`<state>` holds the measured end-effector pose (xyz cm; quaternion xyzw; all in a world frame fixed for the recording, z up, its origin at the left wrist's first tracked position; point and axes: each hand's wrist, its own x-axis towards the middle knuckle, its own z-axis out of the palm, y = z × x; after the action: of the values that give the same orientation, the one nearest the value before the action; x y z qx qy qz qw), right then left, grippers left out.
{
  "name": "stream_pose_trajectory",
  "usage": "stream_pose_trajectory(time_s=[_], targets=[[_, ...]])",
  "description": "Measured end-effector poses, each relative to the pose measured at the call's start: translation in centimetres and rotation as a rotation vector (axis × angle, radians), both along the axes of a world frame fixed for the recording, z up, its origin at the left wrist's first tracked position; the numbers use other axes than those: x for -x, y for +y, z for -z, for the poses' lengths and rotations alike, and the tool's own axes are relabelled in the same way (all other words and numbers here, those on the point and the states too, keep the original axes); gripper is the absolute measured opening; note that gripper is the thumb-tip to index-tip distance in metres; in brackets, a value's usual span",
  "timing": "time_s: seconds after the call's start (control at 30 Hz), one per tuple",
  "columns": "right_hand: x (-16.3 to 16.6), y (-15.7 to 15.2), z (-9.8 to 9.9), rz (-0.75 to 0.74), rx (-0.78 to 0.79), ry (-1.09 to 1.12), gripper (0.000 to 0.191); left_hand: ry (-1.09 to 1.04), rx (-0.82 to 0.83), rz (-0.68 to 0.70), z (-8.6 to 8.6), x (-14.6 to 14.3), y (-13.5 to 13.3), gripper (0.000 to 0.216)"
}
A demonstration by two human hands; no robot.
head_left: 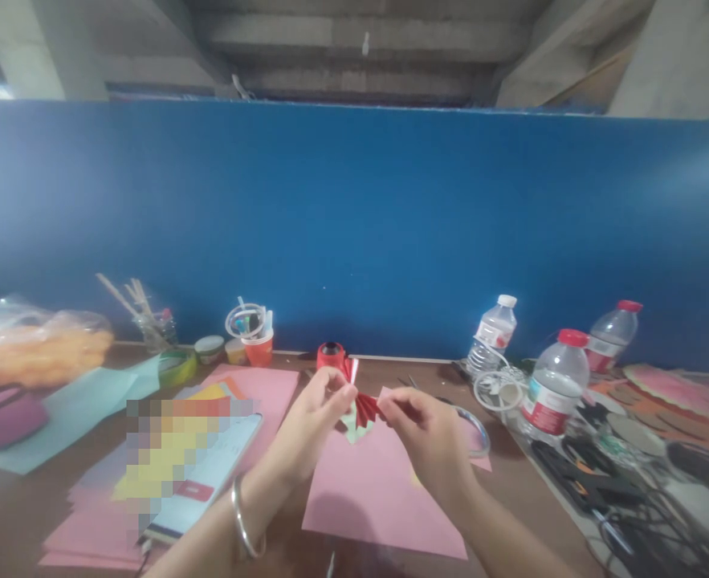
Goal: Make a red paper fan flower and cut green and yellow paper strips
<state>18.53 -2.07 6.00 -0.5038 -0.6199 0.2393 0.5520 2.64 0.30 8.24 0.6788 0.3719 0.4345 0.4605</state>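
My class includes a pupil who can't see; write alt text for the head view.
A person's left hand and right hand pinch red pleated paper above a pink sheet on a brown table. Three plastic bottles stand on the right, an orange cup on the left, and a blue partition behind.

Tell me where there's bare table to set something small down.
Front left, between the green sheet and the pink stack, the table is bare. Another patch lies between the right forearm and the dark cables. Farther right is crowded: bottles, cables and orange paper.
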Motion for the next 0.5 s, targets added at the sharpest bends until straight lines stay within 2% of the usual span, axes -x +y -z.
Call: stream_pose_trajectory(time_s=[0.07, 0.1, 0.17, 0.23, 0.3, 0.5], targets=[[0.2, 0.3, -0.1, -0.051, 0.147, 0.176, 0.024, 0.207, -0.347, -0.156, -0.2, 0.2, -0.1, 0.042], [0.3, 0.4, 0.0, -0.088, 0.193, 0.261, 0.025, 0.3, -0.491, -0.185, -0.2, 0.3, -0.2, 0.05], [0.4, 0.6, 0.1, -0.17, 0.25, 0.412, 0.026, 0.418, -0.622, -0.144, -0.2, 0.3, -0.3, 0.05], [0.7, 0.6, 0.3, -0.234, 0.283, 0.517, 0.028, 0.442, -0.564, -0.054, -0.2, 0.1, -0.4, 0.03], [0.9, 0.5, 0.4, -0.259, 0.297, 0.569, 0.03, 0.409, -0.435, -0.013, -0.3, -0.1, -0.6, 0.014], [1.2, 0.3, 0.4, -0.25, 0.31, 0.61, 0.03, 0.258, -0.153, 0.007, -0.1, -0.5, -0.6, 0.01]])
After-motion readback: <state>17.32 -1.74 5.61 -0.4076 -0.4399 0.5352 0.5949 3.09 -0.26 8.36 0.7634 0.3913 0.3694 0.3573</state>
